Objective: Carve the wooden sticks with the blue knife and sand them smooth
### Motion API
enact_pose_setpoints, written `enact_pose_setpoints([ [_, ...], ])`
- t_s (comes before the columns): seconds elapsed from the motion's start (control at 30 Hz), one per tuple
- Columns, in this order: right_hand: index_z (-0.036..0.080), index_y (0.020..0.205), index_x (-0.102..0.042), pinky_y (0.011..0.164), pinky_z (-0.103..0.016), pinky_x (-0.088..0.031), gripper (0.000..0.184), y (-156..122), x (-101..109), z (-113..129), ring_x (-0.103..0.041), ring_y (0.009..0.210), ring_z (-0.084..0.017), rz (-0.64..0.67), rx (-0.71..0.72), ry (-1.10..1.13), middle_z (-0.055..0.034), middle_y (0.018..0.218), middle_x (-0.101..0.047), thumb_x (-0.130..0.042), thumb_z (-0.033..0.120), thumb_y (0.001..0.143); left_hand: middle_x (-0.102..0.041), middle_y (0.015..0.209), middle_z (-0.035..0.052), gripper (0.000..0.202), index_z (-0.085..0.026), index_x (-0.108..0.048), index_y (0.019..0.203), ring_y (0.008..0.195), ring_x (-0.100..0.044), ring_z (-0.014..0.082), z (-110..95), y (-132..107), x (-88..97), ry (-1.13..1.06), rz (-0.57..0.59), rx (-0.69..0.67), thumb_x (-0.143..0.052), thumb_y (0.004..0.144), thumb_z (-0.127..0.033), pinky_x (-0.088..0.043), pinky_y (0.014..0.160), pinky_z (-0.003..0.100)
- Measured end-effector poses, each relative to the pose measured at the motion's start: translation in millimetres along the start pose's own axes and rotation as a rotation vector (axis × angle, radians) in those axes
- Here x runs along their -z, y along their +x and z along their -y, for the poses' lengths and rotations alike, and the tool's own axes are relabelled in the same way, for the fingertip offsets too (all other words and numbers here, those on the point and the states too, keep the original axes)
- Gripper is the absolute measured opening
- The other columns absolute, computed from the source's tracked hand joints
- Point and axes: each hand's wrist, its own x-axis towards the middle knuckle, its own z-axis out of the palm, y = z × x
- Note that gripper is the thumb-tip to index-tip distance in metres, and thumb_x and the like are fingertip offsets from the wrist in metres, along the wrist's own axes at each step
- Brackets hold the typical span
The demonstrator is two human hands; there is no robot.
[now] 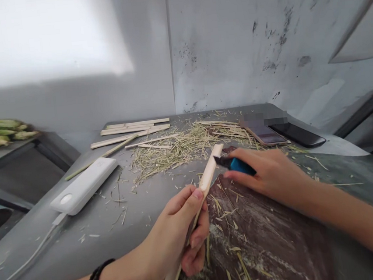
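strip [211, 168] slants near-left to far-right, left hand [179, 222] gripping it; right hand [271, 169] clasps cutter [241, 166] near far end, contact unclear.

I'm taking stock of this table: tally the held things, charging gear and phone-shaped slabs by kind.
Pale flat wooden strip, in the left hand: 1
Blue-and-black hand tool, in the right hand: 1
White oblong power bank: 1
Thin white cable: 1
Flat pink-edged slab and black slab, both phone-shaped: 2
Total: 6

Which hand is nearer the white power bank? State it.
Left. The left hand is to the right of the white power bank; the right hand is farther right still.
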Motion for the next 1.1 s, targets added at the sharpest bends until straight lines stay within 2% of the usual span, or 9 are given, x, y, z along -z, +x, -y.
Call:
enact_pose_setpoints([
  [0.13,0.021,0.099,-0.062,0.052,-0.029,-0.035,0.045,-3.8,-3.1,15.7,-0.067,0.06,-0.017,0.122,0.18,0.084,-0.0003,0.075,-0.071,-0.042,0.061,0.104,-0.042,0.047,-0.0118,0.029,-0.023,-0.046,0.086,0.025,-0.024,0.0037,-0.6,1.2,-0.3,-0.017,0.013,-0.012,-0.039,0.106,-0.043,-0.037,0.028,0.014],
  [0.37,0.021,0.105,-0.065,0.057,-0.031,-0.04,0.047,-0.6,-1.8,-7.2,-0.068,0.063,-0.02,-0.049,-0.037,-0.06,-0.0045,0.08,-0.074,-0.041,0.061,0.104,-0.039,0.044,-0.0119,0.027,-0.023,-0.046,0.085,0.025,-0.023,0.0043,-1.5,0.7,-2.0,0.004,-0.005,-0.011,-0.039,0.107,-0.038,-0.036,0.029,0.013],
  [0.43,0.02,0.104,-0.064,0.056,-0.031,-0.039,0.046,-1.0,-0.5,-5.6,-0.068,0.063,-0.02,-0.04,0.02,-0.056,-0.0039,0.08,-0.074,-0.042,0.061,0.103,-0.04,0.044,-0.0118,0.028,-0.023,-0.047,0.085,0.025,-0.023,0.0042,-1.0,0.6,-1.6,-0.01,0.003,-0.009,-0.038,0.107,-0.038,-0.036,0.029,0.013],
  [0.53,0.02,0.101,-0.062,0.053,-0.03,-0.036,0.046,-2.2,0.6,3.2,-0.068,0.061,-0.019,0.068,0.172,0.007,-0.0015,0.076,-0.072,-0.042,0.061,0.104,-0.039,0.042,-0.0118,0.029,-0.023,-0.047,0.086,0.024,-0.023,0.0047,0.1,-0.1,-1.2,-0.035,0.017,0.007,-0.036,0.108,-0.038,-0.036,0.028,0.013],
  [0.6,0.02,0.1,-0.062,0.052,-0.03,-0.034,0.047,-2.6,0.4,4.3,-0.067,0.059,-0.018,0.062,0.176,-0.008,-0.0011,0.074,-0.071,-0.04,0.062,0.104,-0.038,0.041,-0.0119,0.03,-0.023,-0.048,0.086,0.024,-0.023,0.0048,0.1,-0.3,-1.6,-0.046,0.021,-0.005,-0.034,0.108,-0.038,-0.036,0.028,0.013],
  [0.77,0.019,0.104,-0.063,0.056,-0.031,-0.034,0.049,-0.8,-3.7,-11.3,-0.069,0.065,-0.021,-0.033,0.071,-0.126,-0.0054,0.086,-0.075,-0.039,0.062,0.104,-0.039,0.042,-0.0115,0.031,-0.023,-0.047,0.083,0.025,-0.021,0.0047,-2.5,1.9,-2.4,-0.078,0.034,-0.012,-0.036,0.108,-0.038,-0.036,0.027,0.013],
  [0.83,0.019,0.102,-0.064,0.055,-0.031,-0.033,0.052,1.4,-4.8,-18.8,-0.067,0.064,-0.022,-0.027,0.002,-0.136,-0.0049,0.081,-0.073,-0.038,0.064,0.103,-0.039,0.041,-0.0114,0.031,-0.023,-0.048,0.082,0.025,-0.021,0.0049,-2.2,2.5,-1.9,-0.088,0.035,-0.016,-0.037,0.107,-0.039,-0.035,0.027,0.013],
  [0.97,0.021,0.097,-0.064,0.055,-0.032,-0.031,0.06,7.6,1.3,-42.5,-0.062,0.06,-0.023,-0.046,-0.239,-0.191,-0.0049,0.067,-0.066,-0.033,0.072,0.101,-0.039,0.041,-0.0115,0.034,-0.023,-0.047,0.081,0.024,-0.025,0.0046,3.9,1.5,0.0,-0.034,0.064,-0.02,-0.042,0.106,-0.045,-0.037,0.028,0.014],
  [1.1,0.019,0.103,-0.066,0.058,-0.033,-0.031,0.065,9.6,11.8,-69.1,-0.06,0.06,-0.026,-0.067,-0.393,-0.223,-0.0065,0.062,-0.062,-0.03,0.073,0.1,-0.041,0.044,-0.0119,0.035,-0.023,-0.044,0.08,0.025,-0.03,0.0046,6.4,2.8,1.7,0.08,0.055,-0.047,-0.045,0.105,-0.048,-0.043,0.031,0.017],
])
